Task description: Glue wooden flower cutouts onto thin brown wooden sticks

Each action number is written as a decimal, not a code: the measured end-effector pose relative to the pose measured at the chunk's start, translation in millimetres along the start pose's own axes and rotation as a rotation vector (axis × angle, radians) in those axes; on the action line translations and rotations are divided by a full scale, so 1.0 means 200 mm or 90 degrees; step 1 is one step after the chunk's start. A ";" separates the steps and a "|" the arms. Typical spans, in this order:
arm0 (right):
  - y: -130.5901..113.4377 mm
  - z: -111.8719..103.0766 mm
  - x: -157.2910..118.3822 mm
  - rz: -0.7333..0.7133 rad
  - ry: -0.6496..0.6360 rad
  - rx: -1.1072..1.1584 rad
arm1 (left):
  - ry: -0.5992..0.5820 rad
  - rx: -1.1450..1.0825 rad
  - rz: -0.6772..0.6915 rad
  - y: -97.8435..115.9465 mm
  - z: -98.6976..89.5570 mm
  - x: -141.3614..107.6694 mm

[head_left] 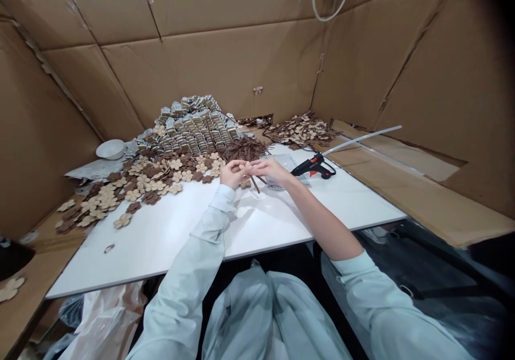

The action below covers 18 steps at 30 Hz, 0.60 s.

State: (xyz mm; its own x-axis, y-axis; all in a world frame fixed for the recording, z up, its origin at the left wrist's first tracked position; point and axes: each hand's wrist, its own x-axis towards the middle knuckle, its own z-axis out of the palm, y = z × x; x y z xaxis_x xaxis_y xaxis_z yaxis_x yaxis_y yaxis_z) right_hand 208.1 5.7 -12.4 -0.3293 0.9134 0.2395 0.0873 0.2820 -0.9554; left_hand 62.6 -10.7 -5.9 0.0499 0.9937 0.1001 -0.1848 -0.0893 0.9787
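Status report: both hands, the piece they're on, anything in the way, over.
Left hand and right hand together at a pale flower; left pinching. Brown strips jut out below. Glue gun close on the right, possible snag.

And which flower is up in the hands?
The cream flower held where the left hand and right hand meet; the other flowers lie loose, unheld.

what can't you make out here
Head view: the beige piece's full outline, covered by fingers of the left hand and right hand.
Head view: the upper ends of the brown strips, hidden by those fingers.
Head view: the dark object, cut off by the left edge.
Head view: any print on the silvery stack, too small.
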 end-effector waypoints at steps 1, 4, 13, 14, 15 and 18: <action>0.01 0.00 0.00 -0.006 -0.001 -0.005 | 0.000 0.005 0.011 -0.01 0.00 0.00; 0.02 -0.01 0.01 -0.018 -0.001 -0.036 | 0.008 0.015 0.043 -0.05 -0.01 0.02; -0.04 0.00 -0.02 -0.020 -0.030 -0.119 | 0.017 0.030 0.020 -0.04 -0.02 0.04; -0.04 0.00 -0.02 -0.025 -0.036 -0.126 | 0.017 0.035 0.014 -0.04 -0.02 0.04; -0.04 0.01 -0.02 -0.031 -0.041 -0.133 | 0.015 0.040 0.011 -0.04 -0.02 0.04; -0.05 0.01 -0.03 -0.041 -0.050 -0.144 | 0.012 0.055 0.022 -0.05 -0.03 0.05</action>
State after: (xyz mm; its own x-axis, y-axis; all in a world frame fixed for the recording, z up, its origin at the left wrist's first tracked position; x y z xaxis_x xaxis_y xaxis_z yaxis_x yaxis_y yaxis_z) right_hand 208.2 -2.2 -5.1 -0.4122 0.8684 0.2757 0.2694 0.4053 -0.8736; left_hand 59.8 0.7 -15.9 0.0265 0.9911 0.1307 -0.1008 -0.1275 0.9867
